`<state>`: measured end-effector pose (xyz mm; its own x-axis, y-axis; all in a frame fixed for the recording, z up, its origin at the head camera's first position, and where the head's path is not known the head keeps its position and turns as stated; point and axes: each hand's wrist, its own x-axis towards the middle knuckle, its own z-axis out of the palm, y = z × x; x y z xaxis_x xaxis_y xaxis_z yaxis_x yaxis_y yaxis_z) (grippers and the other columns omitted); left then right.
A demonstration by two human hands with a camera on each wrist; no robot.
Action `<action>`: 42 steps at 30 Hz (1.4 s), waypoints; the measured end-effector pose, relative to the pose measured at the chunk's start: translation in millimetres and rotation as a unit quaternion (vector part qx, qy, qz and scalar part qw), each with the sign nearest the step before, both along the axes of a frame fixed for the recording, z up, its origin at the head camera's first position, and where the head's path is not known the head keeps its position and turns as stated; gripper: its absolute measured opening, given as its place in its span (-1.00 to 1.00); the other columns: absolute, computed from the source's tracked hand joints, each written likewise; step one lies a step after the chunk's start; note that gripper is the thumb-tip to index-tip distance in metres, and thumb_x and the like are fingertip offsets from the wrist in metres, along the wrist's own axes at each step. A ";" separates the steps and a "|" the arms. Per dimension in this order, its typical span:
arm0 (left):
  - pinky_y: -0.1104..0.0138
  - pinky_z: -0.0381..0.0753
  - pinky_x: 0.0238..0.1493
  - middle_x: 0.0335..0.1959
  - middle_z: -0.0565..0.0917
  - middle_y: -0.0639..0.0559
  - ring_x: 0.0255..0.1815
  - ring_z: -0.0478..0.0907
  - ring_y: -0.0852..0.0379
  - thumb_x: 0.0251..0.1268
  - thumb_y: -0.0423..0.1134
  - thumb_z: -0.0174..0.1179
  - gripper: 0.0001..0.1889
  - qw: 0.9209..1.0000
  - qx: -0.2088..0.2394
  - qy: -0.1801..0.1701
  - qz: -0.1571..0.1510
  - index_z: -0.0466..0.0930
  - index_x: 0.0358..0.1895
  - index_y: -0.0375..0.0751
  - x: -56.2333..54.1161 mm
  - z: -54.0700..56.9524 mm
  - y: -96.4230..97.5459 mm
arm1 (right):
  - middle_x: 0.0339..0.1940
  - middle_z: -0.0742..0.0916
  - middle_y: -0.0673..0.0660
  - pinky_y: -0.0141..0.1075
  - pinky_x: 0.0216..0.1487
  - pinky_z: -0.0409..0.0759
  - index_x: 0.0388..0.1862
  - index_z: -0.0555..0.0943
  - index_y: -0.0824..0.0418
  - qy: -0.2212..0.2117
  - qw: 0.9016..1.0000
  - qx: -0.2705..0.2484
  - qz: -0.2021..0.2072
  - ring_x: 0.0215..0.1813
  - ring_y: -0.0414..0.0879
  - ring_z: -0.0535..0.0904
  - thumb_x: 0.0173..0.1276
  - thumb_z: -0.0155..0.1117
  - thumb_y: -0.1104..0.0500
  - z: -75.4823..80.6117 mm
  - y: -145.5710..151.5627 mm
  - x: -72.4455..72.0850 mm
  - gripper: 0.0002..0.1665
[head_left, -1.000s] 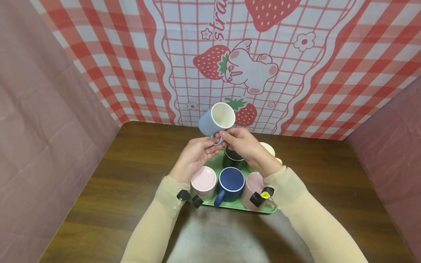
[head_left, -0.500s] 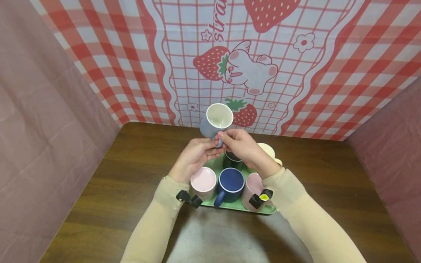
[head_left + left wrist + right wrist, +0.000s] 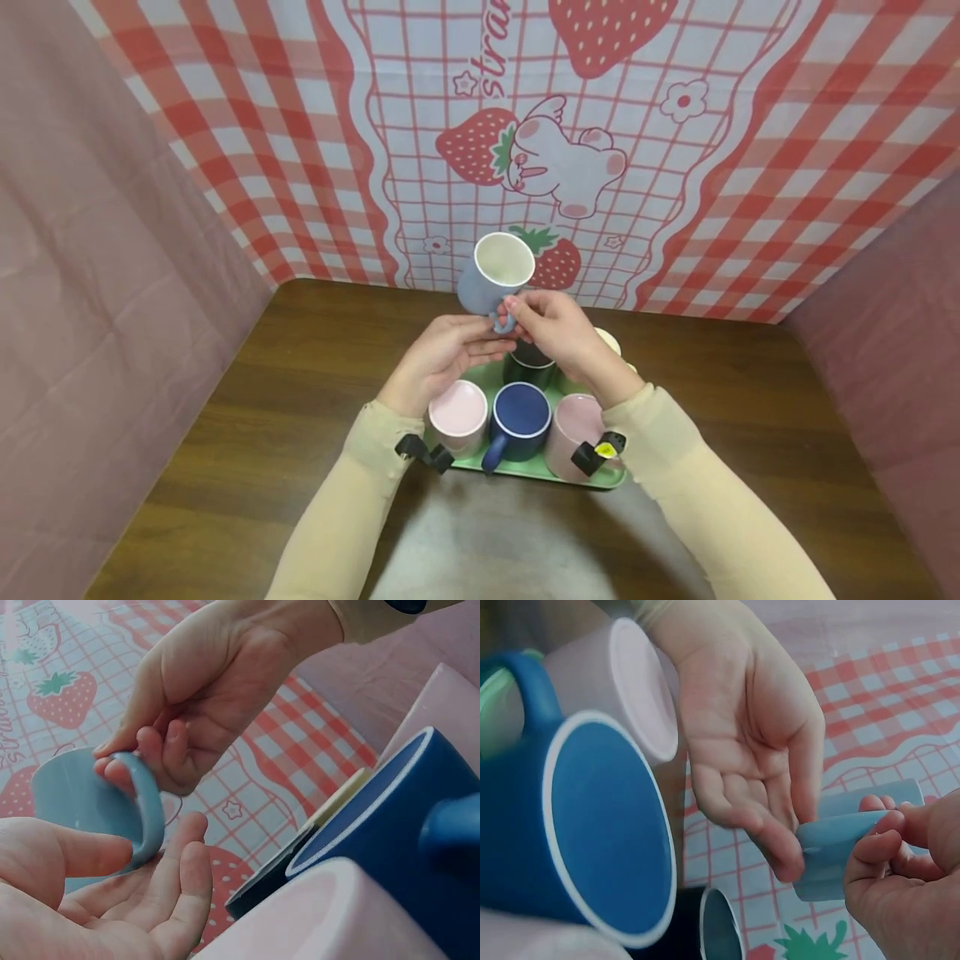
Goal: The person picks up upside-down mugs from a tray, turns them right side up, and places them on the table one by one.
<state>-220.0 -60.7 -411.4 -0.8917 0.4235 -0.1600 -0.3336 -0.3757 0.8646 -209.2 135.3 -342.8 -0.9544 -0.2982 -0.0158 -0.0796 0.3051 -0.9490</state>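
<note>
A light blue mug (image 3: 480,287) with a white inside is held up above the back of the tray, tilted, its mouth facing up and to the right in the head view. My right hand (image 3: 555,329) pinches its handle (image 3: 152,806) between thumb and fingers. From the left, my left hand (image 3: 442,358) takes the handle's lower end between thumb and forefinger; the other fingers stretch out beneath, as the left wrist view shows. Directly below stand a dark green mug (image 3: 528,371), a navy blue mug (image 3: 521,412) and a pale pink mug (image 3: 457,410).
The light green tray (image 3: 517,472) also bears a dusty pink mug (image 3: 573,429) at front right and a cream mug (image 3: 609,340) behind, partly hidden by the right arm. Under it lies a brown wooden table (image 3: 247,433). A strawberry-print cloth (image 3: 420,167) hangs behind.
The light blue mug has turned slightly in my hands, tipping upright and then leaning right again. My left fingers have straightened somewhat. The tray's mugs stay put; the head view has shifted a little.
</note>
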 end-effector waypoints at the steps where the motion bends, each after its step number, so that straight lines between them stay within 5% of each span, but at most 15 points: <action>1: -0.18 0.48 0.50 -0.03 0.85 -0.21 -0.01 0.84 0.01 0.72 -0.38 0.08 -0.60 1.000 -0.005 0.000 0.001 0.54 0.39 -0.63 -0.1 0.0 -1.8 | -0.45 0.59 0.03 -0.40 -0.28 0.46 -0.08 0.72 0.44 0.005 1.000 0.003 0.000 -0.32 -0.14 0.48 0.78 0.15 0.14 0.4 1.5 -0.6 -0.63; 9: 0.03 0.65 0.39 0.44 0.53 -0.52 0.21 0.77 -0.08 0.78 -0.30 -0.03 -0.51 0.999 -0.038 -0.008 0.014 0.38 0.51 -0.64 -6.4 4.9 -20.6 | -0.37 0.63 0.07 -0.39 -0.26 0.48 -0.01 0.71 0.48 0.008 1.000 0.001 -0.027 -0.29 -0.13 0.47 0.78 0.16 0.12 8.1 23.0 -6.1 -0.60; 15: -0.13 0.45 0.55 0.49 0.52 -0.47 0.36 0.69 -0.20 0.77 -0.29 0.01 -0.52 0.997 -0.078 0.004 0.025 0.41 0.52 -0.55 -9.0 3.7 -40.2 | -0.31 0.65 0.06 -0.34 -0.06 0.52 0.05 0.67 0.51 0.000 0.999 -0.013 -0.046 -0.21 -0.12 0.46 0.78 0.16 0.06 13.2 47.6 -9.7 -0.54; 24: 0.05 0.66 0.38 0.51 0.54 -0.38 0.43 0.62 -0.22 0.78 -0.27 0.03 -0.52 0.992 -0.114 0.022 0.049 0.39 0.56 -0.45 -3.7 -7.4 -73.6 | -0.19 0.68 -0.04 -0.38 0.01 0.55 0.20 0.62 0.56 0.010 0.997 -0.003 -0.079 -0.13 -0.11 0.45 0.80 0.12 0.05 11.2 95.0 -10.5 -0.48; 32: 0.15 0.72 0.28 0.52 0.52 -0.40 0.37 0.69 -0.15 0.80 -0.27 -0.01 -0.50 0.991 -0.125 0.034 0.046 0.34 0.59 -0.46 2.2 -9.5 -91.3 | -0.07 0.70 -0.07 -0.46 0.05 0.58 0.33 0.56 0.55 0.003 0.993 0.024 -0.115 -0.05 -0.13 0.47 0.81 0.07 -0.02 -3.1 143.6 -7.8 -0.40; 42: 0.17 0.73 0.25 0.51 0.54 -0.36 0.23 0.76 0.01 0.80 -0.27 -0.03 -0.48 0.990 -0.129 0.038 0.047 0.27 0.62 -0.48 6.5 -16.3 -107.4 | -0.21 0.71 -0.23 -0.51 -0.10 0.56 0.29 0.55 0.62 0.007 0.987 0.042 -0.155 -0.14 -0.22 0.48 0.81 0.06 -0.01 -39.5 191.1 -7.9 -0.37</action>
